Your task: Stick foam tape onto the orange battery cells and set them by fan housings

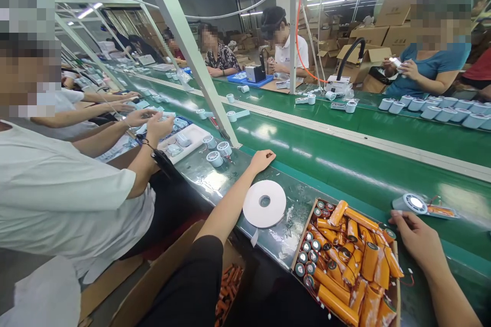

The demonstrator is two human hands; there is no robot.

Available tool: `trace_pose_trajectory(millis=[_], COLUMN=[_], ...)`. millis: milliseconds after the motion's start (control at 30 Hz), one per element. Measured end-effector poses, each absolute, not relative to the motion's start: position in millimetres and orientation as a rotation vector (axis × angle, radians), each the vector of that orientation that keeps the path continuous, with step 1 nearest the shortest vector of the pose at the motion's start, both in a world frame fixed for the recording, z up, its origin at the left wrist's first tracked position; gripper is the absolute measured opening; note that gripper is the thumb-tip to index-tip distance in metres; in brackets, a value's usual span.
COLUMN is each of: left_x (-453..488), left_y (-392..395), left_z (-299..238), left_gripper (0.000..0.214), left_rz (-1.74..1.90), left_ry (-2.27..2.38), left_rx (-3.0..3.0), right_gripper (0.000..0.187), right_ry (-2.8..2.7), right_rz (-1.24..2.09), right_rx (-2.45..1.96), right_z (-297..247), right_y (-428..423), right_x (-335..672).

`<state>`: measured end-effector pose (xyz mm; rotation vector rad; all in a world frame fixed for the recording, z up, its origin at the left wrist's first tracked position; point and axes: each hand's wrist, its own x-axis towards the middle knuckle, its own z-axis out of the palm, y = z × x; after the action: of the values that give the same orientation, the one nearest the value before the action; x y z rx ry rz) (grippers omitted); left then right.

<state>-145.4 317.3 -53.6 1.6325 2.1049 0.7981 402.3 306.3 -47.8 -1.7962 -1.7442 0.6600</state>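
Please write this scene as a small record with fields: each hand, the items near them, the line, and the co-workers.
Left hand: at near edge of green belt, loosely curled, nothing visible in it
Right hand: beside pale-blue device; contact unclear
Between hands: white roll; cardboard box of orange-wrapped cylinders
Beyond left hand: three pale-blue parts on the bench
Line: green belt, workers on both sides
Co-worker, left: white shirt
Co-worker, across: teal shirt, small white item held
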Motion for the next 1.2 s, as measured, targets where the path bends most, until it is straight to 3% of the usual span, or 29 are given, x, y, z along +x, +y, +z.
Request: trace_pose_trajectory(millis=[400, 567, 667, 767, 900, 1067, 1200], left_x=[-138, -141, -150, -152, -133, -100, -89], left_y=[308, 225, 156, 116, 99, 69, 40], left_z=[-32, -10, -25, -40, -22, 23, 16], left_gripper=[0.047, 0.049, 0.072, 0.072, 0.064, 0.089, 0.091], left_rz=[0.832, 0.685, 0.379, 0.194, 0.482, 1.041, 1.12], left_ry=[1.986, 1.671, 1.621, 1.662, 1.697, 1.781, 1.592], left_rx=[1.674, 1.862, 2.129, 2.281, 2.392, 2.564, 2.651], right_gripper=[0.059, 0.064, 0.064, 0.062, 0.056, 0.03, 0.055], right_ry=[-1.756, -1.659, -1.596, -1.546, -1.422, -1.463, -1.88], right_rz=[0.553, 0.616, 0.638, 0.651, 0.683, 0.749, 1.376], right_rx=[-1.703, -1.649, -1.603, -1.581, -1.568, -1.062, -0.705], right_z=[-49, -43, -42, -38, -21, 35, 44], right_y=[305, 293, 293, 302, 292, 158, 41], right_x=[405, 401, 395, 388, 381, 343, 263])
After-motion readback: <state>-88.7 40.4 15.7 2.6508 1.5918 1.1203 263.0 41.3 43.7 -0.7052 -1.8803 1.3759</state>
